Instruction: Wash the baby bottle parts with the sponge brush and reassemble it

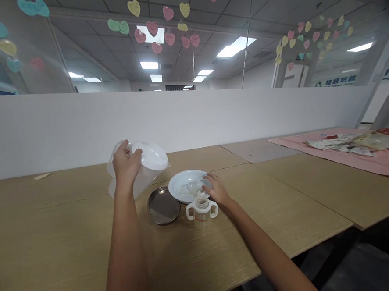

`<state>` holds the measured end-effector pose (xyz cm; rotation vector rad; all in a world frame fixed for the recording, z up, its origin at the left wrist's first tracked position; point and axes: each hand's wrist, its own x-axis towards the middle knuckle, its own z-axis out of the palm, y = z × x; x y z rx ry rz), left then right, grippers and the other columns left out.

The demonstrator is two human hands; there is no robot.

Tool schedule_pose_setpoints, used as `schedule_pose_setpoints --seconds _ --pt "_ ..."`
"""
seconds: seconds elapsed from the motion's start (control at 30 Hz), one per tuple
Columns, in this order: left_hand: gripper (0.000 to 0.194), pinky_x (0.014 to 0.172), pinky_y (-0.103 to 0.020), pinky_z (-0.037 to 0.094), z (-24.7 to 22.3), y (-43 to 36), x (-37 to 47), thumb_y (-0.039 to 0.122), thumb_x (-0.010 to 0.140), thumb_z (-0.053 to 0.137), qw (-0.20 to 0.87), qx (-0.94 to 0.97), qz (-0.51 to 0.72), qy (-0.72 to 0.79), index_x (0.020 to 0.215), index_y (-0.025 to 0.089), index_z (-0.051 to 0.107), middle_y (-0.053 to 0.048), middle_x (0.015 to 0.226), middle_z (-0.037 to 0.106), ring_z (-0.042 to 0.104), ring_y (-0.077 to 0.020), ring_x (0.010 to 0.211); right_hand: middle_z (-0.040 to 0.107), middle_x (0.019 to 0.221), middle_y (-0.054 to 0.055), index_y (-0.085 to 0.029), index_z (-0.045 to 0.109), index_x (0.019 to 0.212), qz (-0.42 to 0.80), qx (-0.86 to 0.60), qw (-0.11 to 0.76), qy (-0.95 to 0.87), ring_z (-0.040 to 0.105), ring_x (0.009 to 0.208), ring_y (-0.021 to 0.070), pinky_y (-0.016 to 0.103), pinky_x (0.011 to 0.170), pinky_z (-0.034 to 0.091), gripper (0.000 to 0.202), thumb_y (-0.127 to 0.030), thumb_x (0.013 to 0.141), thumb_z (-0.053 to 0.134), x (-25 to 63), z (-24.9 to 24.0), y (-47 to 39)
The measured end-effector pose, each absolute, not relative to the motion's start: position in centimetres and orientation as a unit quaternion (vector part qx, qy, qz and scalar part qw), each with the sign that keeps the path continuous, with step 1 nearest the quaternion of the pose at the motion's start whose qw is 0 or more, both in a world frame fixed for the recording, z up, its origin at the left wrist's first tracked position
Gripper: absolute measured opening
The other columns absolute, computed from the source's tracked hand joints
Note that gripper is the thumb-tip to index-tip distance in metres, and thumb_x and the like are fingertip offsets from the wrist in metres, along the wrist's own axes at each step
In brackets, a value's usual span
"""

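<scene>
My left hand [126, 162] is wrapped round the handle side of a translucent pitcher [143, 179] with a white lid [154, 156]; the pitcher is tilted toward the right. Under and beside it is a white plate [180, 180] with clear pieces on it. At the plate's right edge is my right hand [214, 188], its fingers bent over a small pale piece; whether they grip it cannot be made out. In front of the plate a clear bottle [202, 217] with two white handles stands upright without a lid. A round metal tray [163, 205] lies left of the bottle.
A pink cloth [340, 154] with a doll-like figure and patterned fabric [342, 144] covers the table's right end. A small wooden piece [42, 176] lies at the far left. Behind the table [71, 241] runs a low white wall [196, 119] below glass with heart-shaped notes.
</scene>
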<state>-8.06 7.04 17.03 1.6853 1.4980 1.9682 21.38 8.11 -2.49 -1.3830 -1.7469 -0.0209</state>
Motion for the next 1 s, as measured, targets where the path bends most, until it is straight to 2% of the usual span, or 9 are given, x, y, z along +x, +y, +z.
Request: schedule_pose_setpoints --seconds 0.23,0.37,0.57,0.73,1.0 --pt "0.057 0.102 -0.042 0.039 18.5 4.1 -6.0 0.025 0.063 0.067 0.036 0.632 0.636 0.442 0.119 0.019 0.057 -0.008 0.121 0.059 0.053 -0.027 0.113 0.053 0.119 0.009 -0.02 0.054 0.113 0.004 -0.528 0.489 -0.694 0.044 0.112 0.0252 0.042 0.099 0.033 0.039 -0.032 0.076 0.054 21.4 -3.0 8.4" --pt "0.056 0.103 -0.04 0.039 18.9 3.4 -5.4 0.025 0.065 0.067 0.028 0.648 0.641 0.411 0.12 0.02 0.056 -0.007 0.122 0.059 0.053 -0.0258 0.114 0.053 0.117 0.009 -0.02 0.053 0.113 0.02 -0.514 0.519 -0.682 0.044 0.112 0.0253 0.042 0.099 0.033 0.038 -0.033 0.076 0.052 21.2 -3.2 8.4" --pt "0.055 0.107 -0.043 0.033 19.3 2.0 -4.0 0.023 0.067 0.066 0.025 0.671 0.632 0.387 0.12 0.021 0.056 -0.006 0.119 0.061 0.053 -0.0253 0.115 0.048 0.123 0.011 -0.017 0.044 0.122 0.056 -0.506 0.562 -0.652 0.044 0.115 0.025 0.041 0.101 0.032 0.05 -0.038 0.077 0.05 20.8 -3.6 8.5" --pt "0.052 0.111 -0.047 0.023 19.5 1.3 -3.3 0.022 0.068 0.065 0.029 0.69 0.619 0.373 0.119 0.023 0.056 -0.004 0.118 0.061 0.053 -0.0238 0.115 0.046 0.127 0.014 -0.014 0.042 0.126 0.091 -0.525 0.571 -0.624 0.042 0.119 0.027 0.043 0.104 0.029 0.057 -0.041 0.076 0.05 20.4 -3.8 8.6" --pt "0.052 0.11 -0.048 0.024 19.7 0.8 -2.9 0.022 0.068 0.065 0.03 0.705 0.604 0.371 0.12 0.024 0.055 -0.004 0.124 0.058 0.051 -0.0249 0.117 0.047 0.129 0.014 -0.015 0.042 0.127 0.105 -0.535 0.562 -0.622 0.043 0.12 0.027 0.043 0.103 0.03 0.058 -0.041 0.076 0.05 20.3 -3.7 8.5"
